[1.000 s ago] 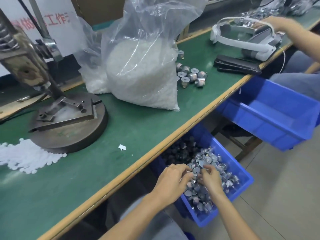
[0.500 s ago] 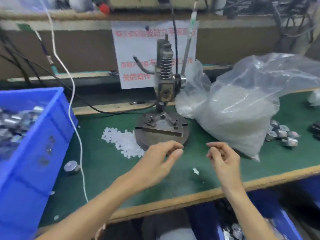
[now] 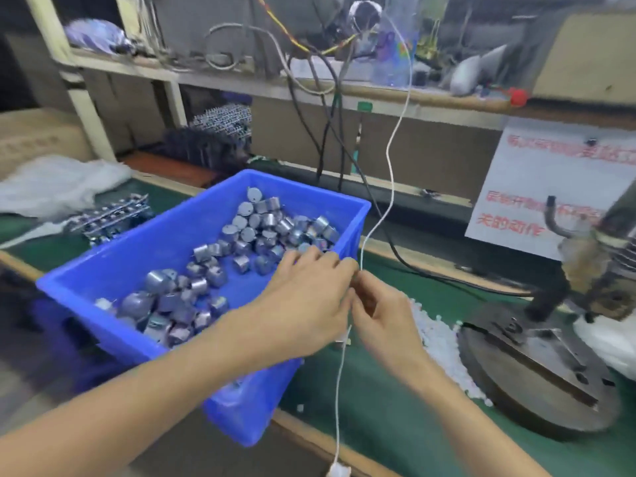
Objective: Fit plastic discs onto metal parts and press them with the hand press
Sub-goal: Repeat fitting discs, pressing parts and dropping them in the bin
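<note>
My left hand (image 3: 306,297), right hand (image 3: 385,321) meet at bin (image 3: 165,242) corner, fingers bunched tip to tip; what they pinch, cannot tell. Metal parts (image 3: 268,220) heaped in bin; discs (image 3: 430,328) piled on table beside press (image 3: 537,366), likely for short reach.

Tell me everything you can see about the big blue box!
The blue box is a rectangular, open-topped bin that looks like plastic, with sloping walls. It sits upright on the green table. Shiny metal parts lie loose inside, partly covering its bottom. The left hand reaches over its right rim; contact is unclear. A white cable hangs just beside that rim.
</note>
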`<state>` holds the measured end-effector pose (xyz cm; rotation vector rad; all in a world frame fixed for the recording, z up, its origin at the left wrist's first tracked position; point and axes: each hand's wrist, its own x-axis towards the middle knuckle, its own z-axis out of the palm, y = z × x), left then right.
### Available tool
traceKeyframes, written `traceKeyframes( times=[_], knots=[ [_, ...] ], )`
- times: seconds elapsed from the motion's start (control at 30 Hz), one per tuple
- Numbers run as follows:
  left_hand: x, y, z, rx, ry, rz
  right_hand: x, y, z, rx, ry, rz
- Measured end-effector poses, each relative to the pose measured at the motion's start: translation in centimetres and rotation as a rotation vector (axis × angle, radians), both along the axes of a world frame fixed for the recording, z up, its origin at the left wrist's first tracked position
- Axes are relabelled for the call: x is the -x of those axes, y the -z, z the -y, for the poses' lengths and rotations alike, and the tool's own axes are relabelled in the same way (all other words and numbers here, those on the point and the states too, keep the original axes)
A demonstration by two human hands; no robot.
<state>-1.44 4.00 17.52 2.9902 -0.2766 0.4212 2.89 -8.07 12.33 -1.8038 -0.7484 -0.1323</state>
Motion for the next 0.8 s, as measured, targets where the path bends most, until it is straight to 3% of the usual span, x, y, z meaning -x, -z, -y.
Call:
traceKeyframes(
  times=[0.17,0.27,0.33,0.5,0.57,0.63,0.73,0.8],
  knots=[
    [-1.8,-0.2,-9.2,-0.065,-0.23,-0.288,-1.3,-2.3,-6.8,0.089,-0.047,0.185],
    [-3.5,2.6,-12.8,-0.304,-0.256,-0.68,-2.3,-1.6,-8.8,0.388,-0.066,0.135],
    [-4.7,4.6,-14.1,-0.433,-0.24,-0.844,-2.6,-0.9,-9.2,0.558,-0.012,0.171],
    [-6.1,7.7,-15.0,-0.596,-0.216,-0.929,-2.7,-0.6,-9.0,0.569,0.011,0.19],
    [-6.5,7.1,-15.1,-0.486,-0.212,-0.911,-2.8,-0.5,-9.1,0.576,0.01,0.206],
    [-6.4,5.3,-14.7,-0.184,-0.214,-0.829,-2.9,-0.5,-8.9,0.517,-0.014,0.197],
    [-6.0,1.7,-12.7,0.373,-0.206,-0.534,-3.2,-0.8,-8.0,0.375,-0.101,0.192],
    [-5.2,-0.2,-9.9,0.6,-0.188,-0.356,-3.0,-1.0,-6.9,0.219,-0.105,0.236]
  ],
)
